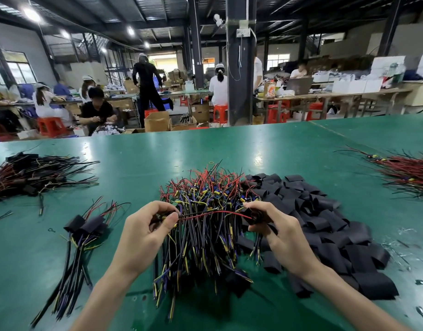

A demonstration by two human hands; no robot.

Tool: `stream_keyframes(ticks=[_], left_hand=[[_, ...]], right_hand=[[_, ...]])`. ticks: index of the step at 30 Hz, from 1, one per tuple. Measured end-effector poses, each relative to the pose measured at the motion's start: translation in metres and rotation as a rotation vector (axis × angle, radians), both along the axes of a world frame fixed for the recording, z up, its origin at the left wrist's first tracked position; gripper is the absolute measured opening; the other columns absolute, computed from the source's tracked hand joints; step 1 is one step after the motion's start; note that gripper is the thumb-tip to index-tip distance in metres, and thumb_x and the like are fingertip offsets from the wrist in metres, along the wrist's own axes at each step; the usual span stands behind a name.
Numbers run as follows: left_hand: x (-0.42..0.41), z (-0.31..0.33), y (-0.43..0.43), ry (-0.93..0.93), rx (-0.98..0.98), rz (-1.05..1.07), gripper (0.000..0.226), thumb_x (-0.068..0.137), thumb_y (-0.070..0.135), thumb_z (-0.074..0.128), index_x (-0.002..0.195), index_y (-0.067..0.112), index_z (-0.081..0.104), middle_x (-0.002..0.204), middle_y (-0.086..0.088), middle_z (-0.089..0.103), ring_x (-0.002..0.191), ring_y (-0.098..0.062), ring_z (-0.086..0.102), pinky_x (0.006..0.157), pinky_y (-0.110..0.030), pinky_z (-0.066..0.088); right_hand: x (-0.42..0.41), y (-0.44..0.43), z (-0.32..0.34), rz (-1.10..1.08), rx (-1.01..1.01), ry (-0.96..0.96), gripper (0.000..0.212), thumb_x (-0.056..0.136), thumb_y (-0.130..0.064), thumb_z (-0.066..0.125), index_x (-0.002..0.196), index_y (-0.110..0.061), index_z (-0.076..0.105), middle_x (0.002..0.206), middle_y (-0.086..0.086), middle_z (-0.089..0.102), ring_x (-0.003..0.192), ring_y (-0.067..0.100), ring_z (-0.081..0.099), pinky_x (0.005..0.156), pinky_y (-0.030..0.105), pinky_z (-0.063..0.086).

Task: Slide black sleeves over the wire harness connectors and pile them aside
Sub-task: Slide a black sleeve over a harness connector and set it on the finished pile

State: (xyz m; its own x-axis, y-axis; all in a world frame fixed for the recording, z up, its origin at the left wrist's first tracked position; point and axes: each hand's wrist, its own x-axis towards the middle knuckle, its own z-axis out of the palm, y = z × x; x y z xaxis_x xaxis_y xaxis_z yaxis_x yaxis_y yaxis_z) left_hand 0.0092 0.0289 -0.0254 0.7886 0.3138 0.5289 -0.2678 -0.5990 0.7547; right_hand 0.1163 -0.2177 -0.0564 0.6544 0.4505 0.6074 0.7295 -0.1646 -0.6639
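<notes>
Head: left hand (pixel 146 231), right hand (pixel 277 226) pinch harness (pixel 217 212); sleeves (pixel 325 225) piled beside.

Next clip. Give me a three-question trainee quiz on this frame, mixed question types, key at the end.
1. True or false: the loose black sleeves lie right of the central harness pile.
2. The right hand grips: A a black sleeve, B scissors, C nothing?
3. Where do the sleeved harnesses lie?
Key: 1 true; 2 A; 3 on the green table, left of the left hand.
</notes>
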Motion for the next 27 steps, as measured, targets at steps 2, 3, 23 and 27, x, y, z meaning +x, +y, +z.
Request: stream_keyframes(ticks=[2, 3, 23, 27], left_hand=[[0.000, 0.001, 0.000, -0.002, 0.011, 0.010, 0.011, 0.085, 0.008, 0.067, 0.084, 0.019, 0.067, 0.075, 0.000, 0.069, 0.069, -0.023, 0.061, 0.066, -0.034, 0.050], [0.000, 0.001, -0.001, -0.006, 0.017, 0.016, 0.011, 0.085, 0.008, 0.067, 0.084, 0.019, 0.067, 0.076, 0.002, 0.069, 0.069, -0.019, 0.062, 0.066, -0.033, 0.051], [-0.001, 0.000, -0.010, -0.131, 0.323, 0.058, 0.013, 0.080, 0.010, 0.074, 0.089, 0.017, 0.069, 0.084, 0.015, 0.062, 0.068, 0.005, 0.053, 0.063, -0.004, 0.036], [-0.002, -0.003, -0.020, -0.106, 0.335, -0.062, 0.018, 0.082, 0.017, 0.069, 0.099, 0.022, 0.068, 0.092, 0.015, 0.062, 0.077, -0.005, 0.058, 0.070, -0.009, 0.040]], right_hand=[[-0.001, 0.001, 0.000, 0.006, 0.004, 0.003, 0.039, 0.087, 0.004, 0.061, 0.120, -0.018, 0.058, 0.113, -0.005, 0.064, 0.080, 0.006, 0.069, 0.079, 0.029, 0.053], [-0.001, 0.001, 0.000, 0.007, 0.003, 0.001, 0.040, 0.087, 0.004, 0.061, 0.120, -0.018, 0.058, 0.113, -0.005, 0.064, 0.079, 0.005, 0.069, 0.079, 0.026, 0.053], [0.000, 0.002, -0.003, -0.175, -0.159, -0.294, 0.044, 0.076, -0.008, 0.077, 0.118, -0.014, 0.062, 0.110, -0.006, 0.064, 0.105, 0.013, 0.057, 0.090, 0.036, 0.047], [-0.002, 0.005, -0.002, -0.287, -0.235, -0.516, 0.036, 0.075, -0.019, 0.071, 0.110, -0.014, 0.066, 0.108, -0.010, 0.065, 0.103, 0.015, 0.056, 0.091, 0.035, 0.038]])
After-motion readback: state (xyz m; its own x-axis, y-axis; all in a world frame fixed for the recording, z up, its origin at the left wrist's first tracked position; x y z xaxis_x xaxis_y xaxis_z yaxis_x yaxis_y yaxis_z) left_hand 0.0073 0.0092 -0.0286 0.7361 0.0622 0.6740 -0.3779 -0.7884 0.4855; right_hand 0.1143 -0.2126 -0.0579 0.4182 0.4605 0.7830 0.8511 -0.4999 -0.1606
